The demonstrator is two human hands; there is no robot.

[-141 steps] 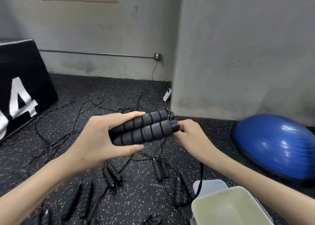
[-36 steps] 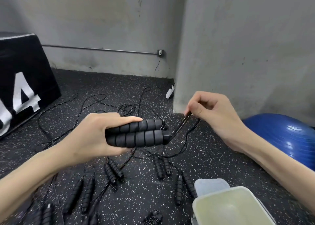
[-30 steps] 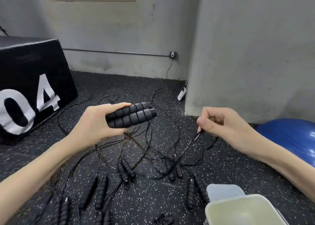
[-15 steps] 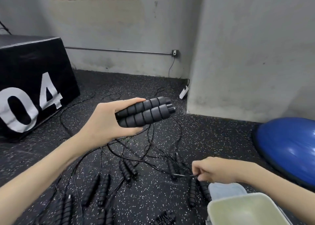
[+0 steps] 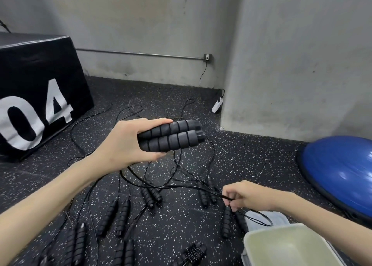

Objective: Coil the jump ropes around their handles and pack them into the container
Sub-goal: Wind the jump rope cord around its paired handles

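The left hand (image 5: 128, 145) is up in the air, its fingers wrapped around two black handles (image 5: 171, 137) held side by side. The right hand (image 5: 246, 195) is low, near the container (image 5: 289, 245), and pinches the thin black rope (image 5: 177, 186). The container sits on the floor (image 5: 181, 221) at the bottom right. More jump ropes (image 5: 151, 195) lie loose on the floor under the hands.

Two black ribbed foam handles (image 5: 171, 137) lie side by side, raised above the floor, tilted slightly up to the right; their thin black rope (image 5: 177, 185) hangs down uncoiled and runs rightward in a loop; more handle pairs (image 5: 151, 196) lie on the speckled floor with tangled ropes; the pale container (image 5: 289, 245) sits open at lower right, its lid (image 5: 267, 221) just behind it.
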